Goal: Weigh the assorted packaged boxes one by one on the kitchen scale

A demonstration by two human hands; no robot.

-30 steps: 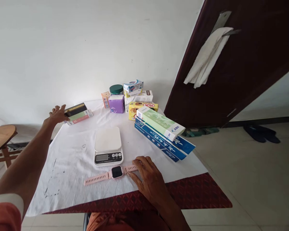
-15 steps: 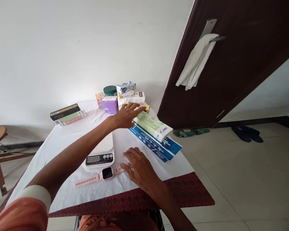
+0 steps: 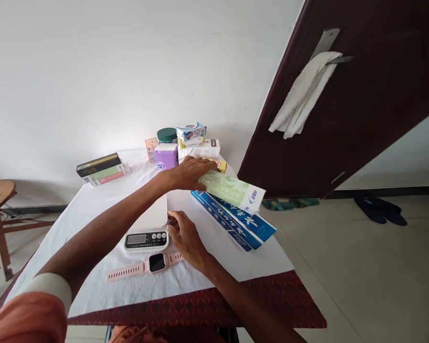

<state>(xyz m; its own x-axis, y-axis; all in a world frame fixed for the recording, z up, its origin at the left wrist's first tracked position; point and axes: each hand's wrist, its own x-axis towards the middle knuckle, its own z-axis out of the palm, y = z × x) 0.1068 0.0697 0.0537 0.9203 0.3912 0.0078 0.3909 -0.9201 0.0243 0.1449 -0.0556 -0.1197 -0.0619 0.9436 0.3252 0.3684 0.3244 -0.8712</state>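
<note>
My left hand [image 3: 193, 172] reaches across and grips the near end of a light green and white carton [image 3: 232, 191], its fingers over the top. The carton sits slanted above long blue-and-white boxes [image 3: 232, 219]. My right hand [image 3: 186, 236] is beside the right edge of a white digital kitchen scale [image 3: 147, 240], fingers bent and apart, fingertips at or touching its side. The scale's platform is bare where it shows; my left forearm covers part of it. In front of the scale lies a pink-strapped smartwatch [image 3: 157, 262], its dark screen up.
At the back stand a purple pack [image 3: 166, 156], a green-lidded jar [image 3: 167, 135], a stacked soap box [image 3: 191, 131] and other cartons. Black and pastel boxes [image 3: 102, 169] lie back left. A wooden stool [image 3: 0, 193] and a dark door [image 3: 325, 119] flank the table.
My left hand has closed on the green carton, whose far end has swung slightly. My right hand has moved left from the watch strap to the scale's edge. The view has shifted a little.
</note>
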